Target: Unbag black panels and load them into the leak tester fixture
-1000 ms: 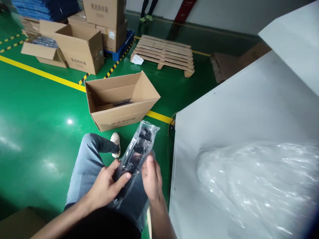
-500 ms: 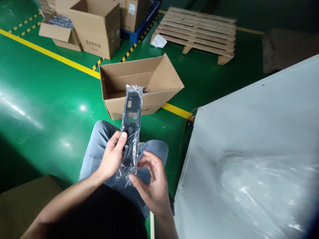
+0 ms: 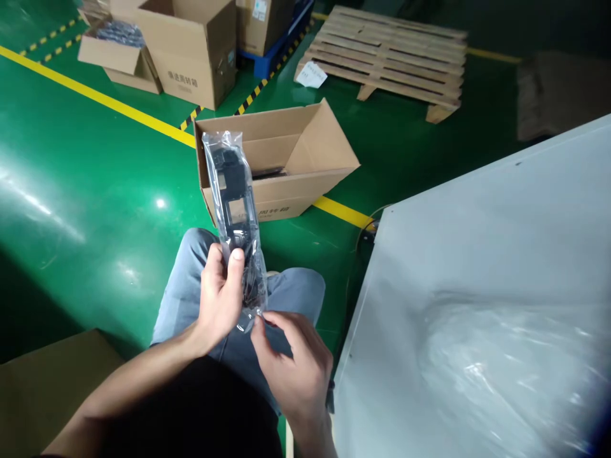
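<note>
A long black plastic part (image 3: 233,184) with rectangular cut-outs lies inside a clear plastic bag (image 3: 256,251). My left hand (image 3: 219,299) grips the bagged part around its lower half, thumb on top. With thumb and index finger, my right hand (image 3: 293,359) pinches the bag's near end. The bag tilts up and to the left, its far end in front of an open cardboard box (image 3: 305,191) on the floor. Something dark lies inside that box, too little of it showing to name.
Grey tabletop (image 3: 405,254) on the right, with a heap of clear plastic (image 3: 506,369) on it. Further cardboard boxes (image 3: 181,63) stand at the back left, one with bagged parts (image 3: 119,33). A wooden pallet (image 3: 386,57) lies behind; a brown surface (image 3: 57,388) is at lower left.
The bagged part has swung its far end to the left. My right thumb and index finger have closed on the bag's near end, having been apart before.
</note>
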`<state>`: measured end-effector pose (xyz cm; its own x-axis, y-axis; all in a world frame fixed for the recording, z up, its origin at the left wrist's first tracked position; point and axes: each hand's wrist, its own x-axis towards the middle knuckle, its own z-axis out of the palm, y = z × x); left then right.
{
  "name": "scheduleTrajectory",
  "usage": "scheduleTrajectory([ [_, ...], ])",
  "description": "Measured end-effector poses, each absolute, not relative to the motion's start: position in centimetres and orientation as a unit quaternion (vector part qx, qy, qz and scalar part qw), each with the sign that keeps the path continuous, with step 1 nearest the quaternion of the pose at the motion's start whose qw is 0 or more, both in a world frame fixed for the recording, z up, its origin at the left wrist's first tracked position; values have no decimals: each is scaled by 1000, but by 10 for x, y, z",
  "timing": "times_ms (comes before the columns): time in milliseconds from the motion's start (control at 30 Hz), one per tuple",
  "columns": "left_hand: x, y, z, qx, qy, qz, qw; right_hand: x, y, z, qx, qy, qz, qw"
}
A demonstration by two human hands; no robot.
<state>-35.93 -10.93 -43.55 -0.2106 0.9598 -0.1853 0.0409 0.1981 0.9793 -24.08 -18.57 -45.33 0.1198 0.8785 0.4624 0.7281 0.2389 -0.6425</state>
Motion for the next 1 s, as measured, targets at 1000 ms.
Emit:
scheduleTrajectory([
  [1000,-360,-91,-454,232,572,579,534,-236,-187,-459,-596,-626,65,499],
])
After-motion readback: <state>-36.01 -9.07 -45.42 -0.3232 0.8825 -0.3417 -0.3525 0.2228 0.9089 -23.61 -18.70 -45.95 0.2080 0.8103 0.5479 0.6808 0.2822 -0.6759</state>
